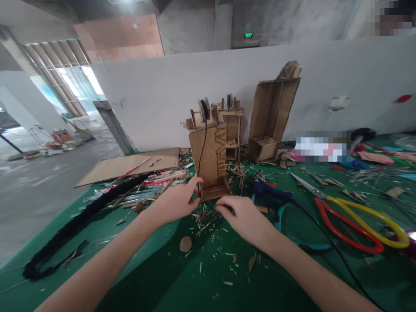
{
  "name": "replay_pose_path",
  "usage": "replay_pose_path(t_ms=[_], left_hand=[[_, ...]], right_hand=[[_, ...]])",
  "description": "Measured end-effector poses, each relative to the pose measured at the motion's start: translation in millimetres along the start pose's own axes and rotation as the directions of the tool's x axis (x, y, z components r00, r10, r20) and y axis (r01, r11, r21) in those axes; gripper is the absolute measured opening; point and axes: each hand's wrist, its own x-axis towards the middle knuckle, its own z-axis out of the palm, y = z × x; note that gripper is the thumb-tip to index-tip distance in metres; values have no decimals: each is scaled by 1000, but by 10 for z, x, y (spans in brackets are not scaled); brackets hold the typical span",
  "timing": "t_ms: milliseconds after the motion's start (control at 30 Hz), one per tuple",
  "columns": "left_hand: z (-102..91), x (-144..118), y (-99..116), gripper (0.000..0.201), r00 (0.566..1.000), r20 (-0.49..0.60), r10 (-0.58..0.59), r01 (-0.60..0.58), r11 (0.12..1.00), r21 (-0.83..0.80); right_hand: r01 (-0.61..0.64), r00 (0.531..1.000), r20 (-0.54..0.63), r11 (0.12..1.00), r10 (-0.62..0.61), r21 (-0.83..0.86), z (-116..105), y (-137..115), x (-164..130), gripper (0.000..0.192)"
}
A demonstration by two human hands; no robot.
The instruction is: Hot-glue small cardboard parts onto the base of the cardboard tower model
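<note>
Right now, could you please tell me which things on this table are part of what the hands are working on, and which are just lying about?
In hand:
left hand and right hand, both at the foot of the cardboard tower model
black cord hanging down the tower's front

Lying about:
red and yellow scissors
blue glue gun
open cardboard box
flat cardboard sheet
black braided rope

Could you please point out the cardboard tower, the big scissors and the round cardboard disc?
cardboard tower (209, 158): head view, front panel.
big scissors (354, 219): head view, red and yellow handles.
round cardboard disc (185, 244): head view, its middle.
</note>
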Motion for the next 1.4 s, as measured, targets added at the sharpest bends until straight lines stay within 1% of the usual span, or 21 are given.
replay_pose_path(t_ms=[33, 67, 100, 133, 167, 333, 533, 667, 900, 1100, 1267, 1400], left_hand=[[-9, 1, -11, 41, 1000, 14, 11, -11, 1000, -1], [-13, 5, -18, 39, 999, 25, 21, -21, 1000, 2], [-13, 9, -23, 36, 999, 29, 25, -26, 1000, 9], [-10, 14, -24, 34, 999, 28, 27, -28, 999, 16], [-5, 20, -23, 32, 999, 25, 28, -28, 999, 22], [24, 34, -3, 28, 1000, 13, 24, -25, 999, 40], [38, 28, 22, 28, 999, 6, 44, -44, 999, -32], [49, 30, 35, 27, 999, 14, 42, -41, 998, -45], [65, 40, 48, 28, 996, 6, 84, -84, 995, -61], [91, 38, 54, 26, 996, -4, 94, -94, 994, -62], [109, 36, 67, 27, 996, -25, 89, -90, 995, -52], [114, 39, 71, 28, 997, -23, 75, -76, 995, -58]], right_hand=[[-115, 991, -47, 977, 125, 180, 3, 4, 47, 17], [-211, 968, -52, 913, 244, 349, 18, 12, 98, 16], [-276, 942, -36, 834, 332, 477, 45, 25, 151, 15], [-306, 924, -23, 773, 382, 556, 84, 41, 205, 14], [-316, 913, -24, 743, 408, 590, 129, 60, 255, 13], [-291, 903, -105, 773, 416, 564, 315, 149, 402, 11], [-277, 919, -74, 766, 388, 580, 358, 142, 402, 15], [-267, 924, -66, 759, 376, 593, 394, 131, 415, 16], [-224, 936, -78, 752, 343, 619, 413, 153, 392, 15], [-200, 935, -92, 725, 342, 659, 421, 137, 357, 19], [-182, 926, -125, 712, 356, 679, 411, 62, 316, 15], [-216, 902, -100, 642, 419, 736, 427, 24, 309, 13]])
